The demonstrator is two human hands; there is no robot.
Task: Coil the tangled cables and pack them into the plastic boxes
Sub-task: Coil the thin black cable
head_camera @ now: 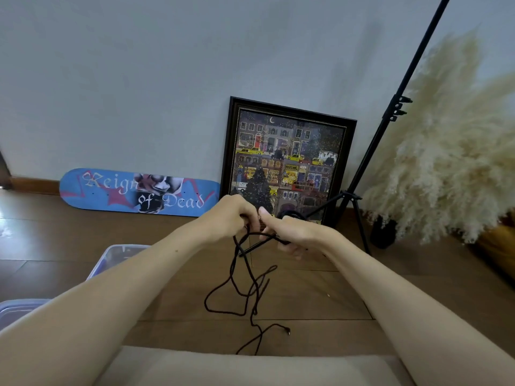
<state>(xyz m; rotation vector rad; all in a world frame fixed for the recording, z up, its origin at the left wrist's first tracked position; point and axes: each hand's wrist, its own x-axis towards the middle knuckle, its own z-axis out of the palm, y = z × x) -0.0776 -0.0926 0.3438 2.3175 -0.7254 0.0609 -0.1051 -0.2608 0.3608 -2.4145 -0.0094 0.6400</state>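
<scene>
A thin black cable (242, 291) hangs in loose tangled loops from both hands down to the wooden floor, its small plug (287, 331) lying near the bottom. My left hand (232, 217) pinches the cable's upper part with curled fingers. My right hand (289, 235) grips a wound bundle of the same cable, dark loops showing behind its thumb. The two hands nearly touch, held above the floor. A clear plastic box (111, 259) stands at the left, partly hidden behind my left forearm. The corner of a second clear box (14, 309) shows at the far left edge.
A blue skateboard deck (111, 192) and a framed picture (287, 162) lean against the wall. A black tripod stand (359, 199) rises at the right, next to pampas grass in a dark vase (383, 232). A beige cushion (250, 369) lies at the bottom edge.
</scene>
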